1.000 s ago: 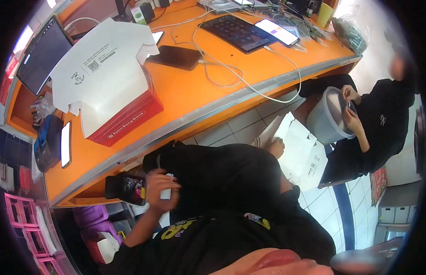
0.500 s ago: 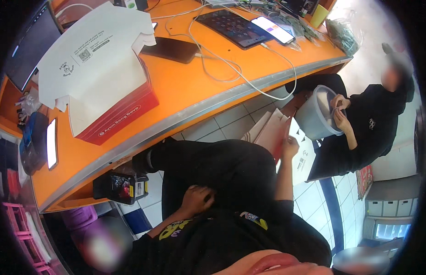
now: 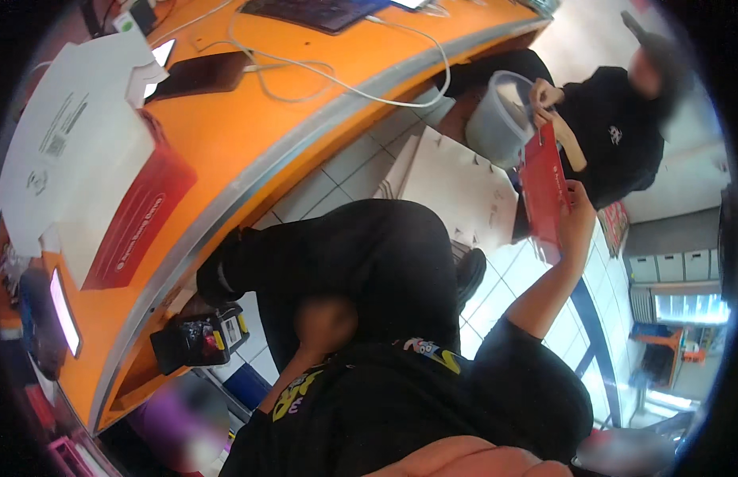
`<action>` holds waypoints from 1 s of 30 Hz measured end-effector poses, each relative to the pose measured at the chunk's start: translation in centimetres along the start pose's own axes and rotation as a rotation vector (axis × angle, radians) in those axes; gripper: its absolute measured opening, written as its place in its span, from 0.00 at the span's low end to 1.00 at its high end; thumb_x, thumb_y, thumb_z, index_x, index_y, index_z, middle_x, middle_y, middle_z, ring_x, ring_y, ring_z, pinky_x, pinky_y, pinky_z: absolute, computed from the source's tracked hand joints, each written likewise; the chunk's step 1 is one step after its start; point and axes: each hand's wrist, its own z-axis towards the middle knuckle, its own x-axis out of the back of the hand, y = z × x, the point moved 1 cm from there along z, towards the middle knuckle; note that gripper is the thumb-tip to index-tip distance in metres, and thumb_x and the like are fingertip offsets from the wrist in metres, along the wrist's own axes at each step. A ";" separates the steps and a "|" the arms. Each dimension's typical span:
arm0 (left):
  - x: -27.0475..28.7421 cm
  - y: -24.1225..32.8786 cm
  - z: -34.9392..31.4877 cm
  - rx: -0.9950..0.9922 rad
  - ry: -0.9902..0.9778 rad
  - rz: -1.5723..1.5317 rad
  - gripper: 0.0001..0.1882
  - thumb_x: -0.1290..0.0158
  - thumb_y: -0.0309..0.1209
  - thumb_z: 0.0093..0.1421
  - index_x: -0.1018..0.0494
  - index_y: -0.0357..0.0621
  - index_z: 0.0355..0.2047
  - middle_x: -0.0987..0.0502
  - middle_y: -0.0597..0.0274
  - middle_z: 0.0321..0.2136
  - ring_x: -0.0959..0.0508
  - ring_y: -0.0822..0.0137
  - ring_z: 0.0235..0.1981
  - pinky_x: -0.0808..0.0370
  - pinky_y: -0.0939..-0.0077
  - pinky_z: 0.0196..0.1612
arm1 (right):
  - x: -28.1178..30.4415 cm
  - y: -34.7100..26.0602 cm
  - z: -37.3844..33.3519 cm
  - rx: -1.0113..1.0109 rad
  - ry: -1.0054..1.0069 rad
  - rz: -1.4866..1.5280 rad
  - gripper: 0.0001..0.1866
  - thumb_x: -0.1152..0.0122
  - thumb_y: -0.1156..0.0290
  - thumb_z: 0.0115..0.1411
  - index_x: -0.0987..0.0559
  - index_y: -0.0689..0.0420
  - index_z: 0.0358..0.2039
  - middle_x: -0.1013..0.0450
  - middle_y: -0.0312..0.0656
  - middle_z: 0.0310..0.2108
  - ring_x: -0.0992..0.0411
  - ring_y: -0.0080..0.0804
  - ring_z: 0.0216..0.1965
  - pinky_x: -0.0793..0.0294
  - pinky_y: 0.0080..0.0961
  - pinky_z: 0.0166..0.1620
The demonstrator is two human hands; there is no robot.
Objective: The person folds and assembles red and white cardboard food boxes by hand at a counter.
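Note:
In my right hand point(image 3: 577, 211), raised at the right, is a flat red cardboard carton point(image 3: 543, 187), gripped by its edge and standing near upright. Below and left of it lies a stack of flat white cartons point(image 3: 452, 191), beside my knee. My left hand point(image 3: 325, 324) rests on my lap, its fingers smeared so their pose is unclear. On the desk at the left stands a partly folded red-and-white carton point(image 3: 142, 211) with its white lid raised.
The orange desk point(image 3: 218, 135) curves across the left, carrying a dark phone point(image 3: 200, 75), a tablet point(image 3: 317, 12), a lit phone point(image 3: 64, 312) and white cables. Across from me, another person point(image 3: 615, 127) in black works over a translucent bucket point(image 3: 496, 119). A black case point(image 3: 190, 342) sits under the desk.
My right hand has lifted a red carton off the stack, up and to the right. The view has shifted, so the desk appears farther left. My left hand stays on my lap.

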 end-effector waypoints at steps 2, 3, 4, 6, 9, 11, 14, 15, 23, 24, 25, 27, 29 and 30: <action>0.0 0.2 0.1 -0.027 0.033 -0.024 0.05 0.43 0.29 0.47 0.23 0.47 0.27 0.23 0.62 0.23 0.22 0.60 0.28 0.29 0.65 0.37 | 3.7 -1.5 -0.8 0.049 -0.019 -0.014 0.09 0.49 0.82 0.54 0.24 0.61 0.36 0.23 0.50 0.32 0.23 0.44 0.34 0.27 0.33 0.36; 0.2 0.2 -0.1 -0.030 0.052 -0.041 0.07 0.42 0.29 0.46 0.23 0.46 0.28 0.23 0.61 0.24 0.22 0.60 0.28 0.28 0.66 0.38 | 5.0 -2.4 -1.2 0.114 -0.052 0.002 0.11 0.50 0.83 0.53 0.23 0.61 0.36 0.23 0.49 0.32 0.23 0.41 0.34 0.27 0.31 0.35; 0.4 0.3 -0.2 -0.032 0.070 -0.050 0.09 0.40 0.28 0.45 0.24 0.45 0.30 0.23 0.61 0.25 0.22 0.60 0.29 0.28 0.66 0.40 | 6.1 -3.6 -1.6 0.110 -0.053 0.006 0.11 0.50 0.83 0.53 0.23 0.61 0.36 0.23 0.49 0.32 0.23 0.41 0.34 0.27 0.31 0.35; 1.7 1.3 0.8 -0.093 0.103 -0.067 0.14 0.38 0.27 0.44 0.25 0.45 0.34 0.24 0.59 0.30 0.22 0.59 0.33 0.28 0.64 0.42 | 7.6 -5.9 -2.6 0.182 -0.200 0.085 0.11 0.46 0.85 0.48 0.21 0.59 0.31 0.22 0.42 0.33 0.23 0.36 0.36 0.29 0.34 0.45; 4.7 2.8 4.1 -0.419 0.262 -0.013 0.38 0.32 0.31 0.42 0.39 0.48 0.53 0.30 0.48 0.47 0.29 0.52 0.50 0.35 0.51 0.55 | 7.6 -7.5 -2.9 0.538 -0.479 0.141 0.10 0.41 0.84 0.43 0.20 0.54 0.26 0.22 0.38 0.31 0.23 0.35 0.40 0.39 0.43 0.57; 7.8 5.7 7.4 -0.478 0.463 0.295 0.46 0.31 0.33 0.40 0.46 0.50 0.57 0.36 0.45 0.53 0.35 0.48 0.57 0.40 0.46 0.59 | 4.2 -7.6 -2.8 0.704 -0.583 0.292 0.10 0.39 0.83 0.42 0.21 0.51 0.22 0.22 0.35 0.29 0.24 0.34 0.42 0.50 0.49 0.63; 11.4 8.2 11.1 -0.505 0.113 0.344 0.27 0.38 0.30 0.47 0.33 0.43 0.48 0.31 0.48 0.51 0.30 0.52 0.53 0.40 0.46 0.59 | -1.6 -8.3 -3.0 0.886 -0.679 0.829 0.03 0.39 0.79 0.47 0.20 0.56 0.23 0.23 0.35 0.29 0.30 0.45 0.52 0.41 0.48 0.58; 12.1 8.0 11.6 -0.525 0.002 0.458 0.19 0.41 0.29 0.49 0.28 0.40 0.43 0.26 0.49 0.47 0.26 0.54 0.49 0.37 0.48 0.57 | -1.9 -10.0 -3.1 0.963 -0.608 0.880 0.05 0.40 0.81 0.45 0.21 0.56 0.23 0.23 0.35 0.30 0.32 0.47 0.54 0.41 0.48 0.58; 11.4 4.6 7.0 0.162 -0.439 -0.415 0.05 0.40 0.25 0.50 0.23 0.37 0.27 0.22 0.61 0.24 0.24 0.72 0.26 0.30 0.77 0.32 | -9.3 -14.6 -10.2 0.810 -0.221 1.307 0.12 0.43 0.86 0.46 0.34 0.55 0.22 0.34 0.42 0.40 0.44 0.51 0.59 0.44 0.48 0.58; 10.7 4.2 6.7 0.273 -0.577 -0.564 0.06 0.40 0.26 0.50 0.23 0.37 0.27 0.22 0.63 0.24 0.25 0.74 0.27 0.30 0.78 0.32 | -9.6 -14.9 -11.0 0.807 -0.215 1.316 0.12 0.43 0.86 0.46 0.34 0.55 0.22 0.34 0.42 0.40 0.44 0.51 0.59 0.44 0.48 0.58; 9.8 3.7 6.0 0.290 -0.561 -0.566 0.06 0.40 0.26 0.50 0.23 0.37 0.27 0.22 0.63 0.24 0.25 0.74 0.27 0.30 0.78 0.32 | -9.7 -15.5 -11.8 0.809 -0.233 1.353 0.11 0.44 0.86 0.47 0.34 0.55 0.22 0.35 0.42 0.40 0.45 0.52 0.59 0.44 0.47 0.58; 8.7 2.8 4.3 0.484 -0.452 -0.720 0.06 0.40 0.26 0.51 0.25 0.38 0.26 0.23 0.66 0.25 0.26 0.74 0.28 0.31 0.78 0.33 | -10.0 -16.7 -12.1 0.818 -0.282 1.410 0.11 0.45 0.87 0.47 0.34 0.55 0.23 0.36 0.43 0.40 0.45 0.53 0.59 0.43 0.47 0.58; 8.3 2.9 3.1 0.605 -0.363 -0.719 0.06 0.40 0.26 0.50 0.26 0.38 0.27 0.24 0.65 0.25 0.26 0.74 0.28 0.30 0.79 0.34 | -9.9 -18.6 -11.8 0.975 -0.342 1.357 0.12 0.44 0.87 0.46 0.34 0.56 0.25 0.37 0.44 0.38 0.46 0.56 0.59 0.42 0.47 0.57; 8.1 2.9 2.7 0.692 -0.286 -0.708 0.07 0.40 0.25 0.50 0.27 0.38 0.27 0.24 0.64 0.24 0.26 0.73 0.28 0.30 0.79 0.34 | -9.8 -19.6 -11.5 1.079 -0.345 1.272 0.11 0.42 0.84 0.45 0.33 0.57 0.27 0.37 0.45 0.38 0.45 0.56 0.58 0.39 0.47 0.55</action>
